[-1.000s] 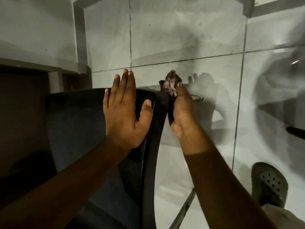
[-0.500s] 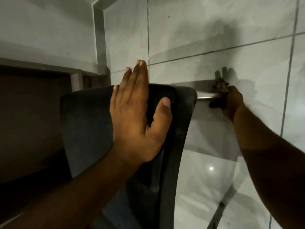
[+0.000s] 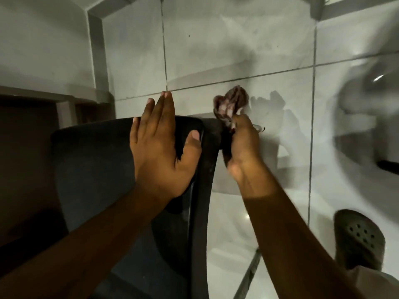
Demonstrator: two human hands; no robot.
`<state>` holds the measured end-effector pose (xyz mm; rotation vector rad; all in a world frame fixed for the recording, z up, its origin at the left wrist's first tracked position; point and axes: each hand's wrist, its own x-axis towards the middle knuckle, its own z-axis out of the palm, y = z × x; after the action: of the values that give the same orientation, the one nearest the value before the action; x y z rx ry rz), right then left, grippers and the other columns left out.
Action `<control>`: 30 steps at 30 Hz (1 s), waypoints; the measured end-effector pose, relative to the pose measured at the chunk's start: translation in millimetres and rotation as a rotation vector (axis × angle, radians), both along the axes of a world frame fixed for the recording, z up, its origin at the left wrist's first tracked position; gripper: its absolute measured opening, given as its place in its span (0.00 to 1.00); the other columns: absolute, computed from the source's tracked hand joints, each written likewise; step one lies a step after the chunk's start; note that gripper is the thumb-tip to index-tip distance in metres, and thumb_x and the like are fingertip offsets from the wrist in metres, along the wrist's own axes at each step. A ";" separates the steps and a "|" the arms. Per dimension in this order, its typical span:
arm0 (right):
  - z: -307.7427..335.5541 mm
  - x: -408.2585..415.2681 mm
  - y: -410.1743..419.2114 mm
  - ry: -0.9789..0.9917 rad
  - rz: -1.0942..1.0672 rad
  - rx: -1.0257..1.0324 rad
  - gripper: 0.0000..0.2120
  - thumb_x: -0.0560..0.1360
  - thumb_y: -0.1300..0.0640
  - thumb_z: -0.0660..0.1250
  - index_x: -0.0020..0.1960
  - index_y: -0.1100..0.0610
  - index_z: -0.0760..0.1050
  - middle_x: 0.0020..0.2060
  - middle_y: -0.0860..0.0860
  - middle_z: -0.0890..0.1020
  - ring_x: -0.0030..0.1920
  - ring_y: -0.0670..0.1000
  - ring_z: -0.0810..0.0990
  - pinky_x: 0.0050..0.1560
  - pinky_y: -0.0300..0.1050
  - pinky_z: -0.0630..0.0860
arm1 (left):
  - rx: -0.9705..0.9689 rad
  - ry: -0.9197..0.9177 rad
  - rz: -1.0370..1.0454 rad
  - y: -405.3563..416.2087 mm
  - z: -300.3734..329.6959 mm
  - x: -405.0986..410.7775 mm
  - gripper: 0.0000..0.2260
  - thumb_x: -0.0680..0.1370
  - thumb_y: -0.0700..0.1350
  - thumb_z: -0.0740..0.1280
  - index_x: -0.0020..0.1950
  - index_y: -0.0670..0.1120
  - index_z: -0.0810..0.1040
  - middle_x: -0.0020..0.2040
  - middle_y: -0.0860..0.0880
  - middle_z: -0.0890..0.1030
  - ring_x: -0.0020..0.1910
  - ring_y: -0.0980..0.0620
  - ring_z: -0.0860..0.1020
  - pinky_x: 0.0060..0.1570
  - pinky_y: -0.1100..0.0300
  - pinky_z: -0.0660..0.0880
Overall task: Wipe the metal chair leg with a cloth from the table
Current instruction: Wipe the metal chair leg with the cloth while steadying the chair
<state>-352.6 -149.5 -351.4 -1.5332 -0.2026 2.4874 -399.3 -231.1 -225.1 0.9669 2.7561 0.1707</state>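
Note:
A dark chair (image 3: pixel 92 169) lies tipped, its seat facing me. My left hand (image 3: pixel 162 147) rests flat on the seat, fingers together, thumb spread over the black plastic edge (image 3: pixel 205 180). My right hand (image 3: pixel 241 147) is closed around a crumpled reddish-brown cloth (image 3: pixel 232 102), right beside the seat's upper right corner. The cloth bunches out above my fingers. The metal chair leg is hidden under the hand and cloth; only a frayed thread (image 3: pixel 260 127) shows to the right of the hand.
Pale floor tiles with dark grout lines (image 3: pixel 237 79) fill the background. My foot in a dark perforated clog (image 3: pixel 360 238) stands at the lower right. A table frame (image 3: pixel 64 100) and its post (image 3: pixel 97 57) are at the left. A dark object (image 3: pixel 388 165) pokes in at the right edge.
My right hand slid with the cloth back along the leg from out at the right to the seat corner. The left hand stayed on the seat. The camera shifted.

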 end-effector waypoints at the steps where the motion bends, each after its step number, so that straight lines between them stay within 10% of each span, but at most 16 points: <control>1: -16.4 -1.2 2.7 -0.020 -0.029 -0.016 0.15 0.79 0.56 0.58 0.58 0.58 0.81 0.50 0.53 0.87 0.47 0.51 0.86 0.49 0.45 0.82 | 0.011 0.007 -0.004 -0.8 -1.0 0.4 0.34 0.76 0.61 0.50 0.78 0.45 0.57 0.79 0.45 0.62 0.80 0.46 0.56 0.79 0.44 0.50; 5: -85.3 -7.3 14.2 -0.112 -0.043 -0.046 0.16 0.82 0.50 0.56 0.44 0.53 0.79 0.29 0.40 0.85 0.29 0.43 0.85 0.30 0.39 0.78 | 0.021 0.018 -0.001 -0.7 -0.1 0.5 0.33 0.77 0.61 0.51 0.78 0.45 0.58 0.79 0.47 0.62 0.80 0.48 0.56 0.79 0.41 0.52; 9: -157.8 -0.4 21.7 -0.198 0.063 -0.008 0.12 0.80 0.46 0.59 0.47 0.48 0.80 0.40 0.46 0.85 0.37 0.53 0.83 0.40 0.55 0.78 | 0.030 -0.001 -0.012 -2.4 -4.3 -1.6 0.33 0.77 0.60 0.50 0.78 0.45 0.57 0.80 0.48 0.61 0.81 0.51 0.54 0.79 0.40 0.52; 22: -204.7 4.3 48.4 -0.172 0.554 0.214 0.18 0.81 0.52 0.60 0.61 0.64 0.77 0.51 0.64 0.82 0.23 0.61 0.77 0.23 0.49 0.73 | 0.084 -0.024 -0.009 -0.8 -3.0 1.9 0.32 0.77 0.58 0.52 0.78 0.44 0.59 0.79 0.49 0.63 0.80 0.51 0.57 0.77 0.38 0.55; 24: -206.9 -0.2 52.1 -0.151 0.645 0.304 0.15 0.82 0.53 0.60 0.58 0.62 0.78 0.55 0.62 0.82 0.30 0.60 0.82 0.29 0.52 0.78 | 0.083 -0.023 -0.009 -0.8 -3.1 1.8 0.32 0.77 0.58 0.52 0.78 0.44 0.60 0.78 0.49 0.63 0.80 0.51 0.57 0.77 0.38 0.55; 27: -207.5 -8.7 58.8 -0.151 0.702 0.353 0.25 0.82 0.55 0.61 0.76 0.62 0.65 0.77 0.59 0.66 0.74 0.60 0.69 0.69 0.48 0.68 | 0.098 -0.025 -0.015 -1.0 -2.3 2.0 0.31 0.77 0.57 0.53 0.77 0.43 0.61 0.78 0.48 0.64 0.79 0.50 0.59 0.77 0.37 0.56; 28: -204.1 -9.9 60.6 -0.152 0.710 0.362 0.30 0.81 0.56 0.64 0.80 0.62 0.58 0.80 0.58 0.60 0.78 0.58 0.61 0.73 0.43 0.62 | 0.099 -0.017 -0.019 -0.7 -2.8 2.1 0.31 0.77 0.57 0.53 0.77 0.43 0.61 0.78 0.48 0.65 0.79 0.49 0.59 0.77 0.37 0.56; 30: -202.6 -8.3 54.6 -0.128 0.694 0.275 0.29 0.81 0.60 0.64 0.79 0.64 0.59 0.75 0.60 0.69 0.65 0.57 0.78 0.57 0.37 0.77 | 0.101 -0.019 -0.012 -0.9 -3.3 3.0 0.31 0.77 0.57 0.53 0.77 0.43 0.62 0.77 0.47 0.65 0.79 0.49 0.60 0.76 0.36 0.56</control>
<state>-360.9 -94.8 -553.9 -1.7017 -1.2289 2.6567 -396.4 -232.0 -228.4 1.0009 2.7464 0.3184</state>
